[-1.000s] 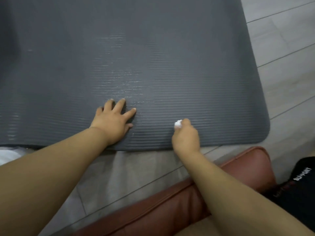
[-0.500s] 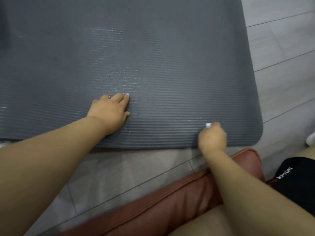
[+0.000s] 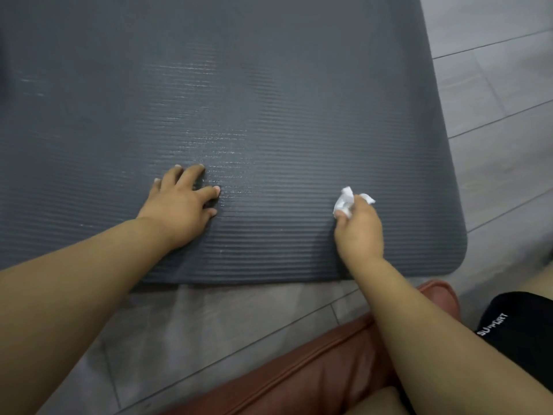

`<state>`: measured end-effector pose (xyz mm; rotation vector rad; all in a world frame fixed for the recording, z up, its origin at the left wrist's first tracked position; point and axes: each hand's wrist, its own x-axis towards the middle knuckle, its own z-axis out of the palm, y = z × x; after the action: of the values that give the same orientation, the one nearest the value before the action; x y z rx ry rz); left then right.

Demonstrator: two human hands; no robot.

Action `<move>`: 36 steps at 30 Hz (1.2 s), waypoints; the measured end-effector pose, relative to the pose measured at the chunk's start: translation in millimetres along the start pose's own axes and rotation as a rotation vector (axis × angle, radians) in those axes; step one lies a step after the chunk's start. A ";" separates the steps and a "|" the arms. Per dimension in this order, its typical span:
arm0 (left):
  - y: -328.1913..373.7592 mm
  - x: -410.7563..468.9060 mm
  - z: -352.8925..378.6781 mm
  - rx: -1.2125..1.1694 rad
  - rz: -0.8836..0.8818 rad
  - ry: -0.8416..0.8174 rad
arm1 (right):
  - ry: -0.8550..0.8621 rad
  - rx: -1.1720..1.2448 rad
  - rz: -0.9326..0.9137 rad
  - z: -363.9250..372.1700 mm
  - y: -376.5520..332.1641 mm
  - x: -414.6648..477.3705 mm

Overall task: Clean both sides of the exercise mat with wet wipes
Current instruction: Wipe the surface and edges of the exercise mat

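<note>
- Seating: brown leather cushion (image 3: 299, 372) lies nearest, under the gripping arm, with black shorts (image 3: 526, 324) to its right.
- Change: the right hand (image 3: 360, 232) was close beside the left hand a second ago. It has since swept rightward along the mat's near strip and now stops short of the rounded corner. More of the wipe shows than before.
- Grip: the right hand is clenched round a crumpled wet wipe (image 3: 347, 202), with white folds sticking out ahead of the fingers. Whether the wipe touches the surface cannot be told.
- Pose: knuckles up, wrist roughly in line with the forearm, arm reaching forward.
- Left hand (image 3: 182, 205): well left of the grip, palm down on the mat with fingers spread, grasping nothing. Judged to be bracing the mat.
- Exercise mat (image 3: 299, 100): grey and ribbed, flat on the tiled floor (image 3: 493, 115), lying beneath the grip and running far beyond it. Glossy streaks, likely moisture, lie up and left of the grip.
- Judgement: this face is partly wiped. The corner right of the grip looks dry, and the underside is not yet done.
</note>
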<state>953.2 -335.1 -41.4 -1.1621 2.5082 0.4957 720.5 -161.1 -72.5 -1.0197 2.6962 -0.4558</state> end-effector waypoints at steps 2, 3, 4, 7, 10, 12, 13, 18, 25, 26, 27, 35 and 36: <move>-1.1 2.5 -0.8 -0.004 0.008 0.001 | 0.055 -0.043 0.135 0.1 -1.4 2.2; -1.3 3.0 -1.2 -0.009 0.008 0.007 | 0.072 -0.043 0.199 0.6 -7.9 0.9; -1.0 2.9 -1.4 -0.010 0.005 0.014 | 0.090 -0.052 0.206 5.8 -13.9 -2.1; -0.4 1.9 -1.3 0.001 -0.014 0.017 | -0.012 0.027 -0.158 30.8 -59.7 -30.2; -1.9 1.6 -3.8 0.017 -0.020 0.009 | -0.194 0.089 -0.618 43.9 -99.2 -62.8; -2.4 2.8 -7.0 0.032 -0.020 -0.006 | -0.191 0.071 -0.722 37.3 -84.7 -44.6; -1.8 3.9 -8.9 0.041 -0.022 -0.009 | -0.158 0.062 -0.656 31.1 -70.1 -27.0; 10.0 9.8 -14.6 0.050 -0.072 0.039 | 0.178 -0.004 0.031 -9.5 10.7 52.1; 18.8 20.2 -17.8 0.036 -0.107 0.049 | -0.003 0.152 -0.439 44.7 -82.2 -8.9; 16.7 20.8 -19.0 0.040 -0.104 0.060 | -0.089 0.147 -0.595 47.2 -90.3 -18.4; 14.6 21.7 -21.2 0.044 -0.101 0.070 | -0.166 0.138 -0.709 45.2 -92.6 -18.9; 5.4 49.7 -32.7 0.075 -0.110 0.123 | 0.060 -0.004 0.136 -10.2 -16.3 113.8; 3.6 54.7 -32.4 0.073 -0.113 0.142 | 0.093 -0.010 0.248 -11.0 -20.8 117.8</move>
<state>912.1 -383.5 -35.9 -1.3453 2.5362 0.2991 643.1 -252.8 -66.2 -0.6686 2.8590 -0.4524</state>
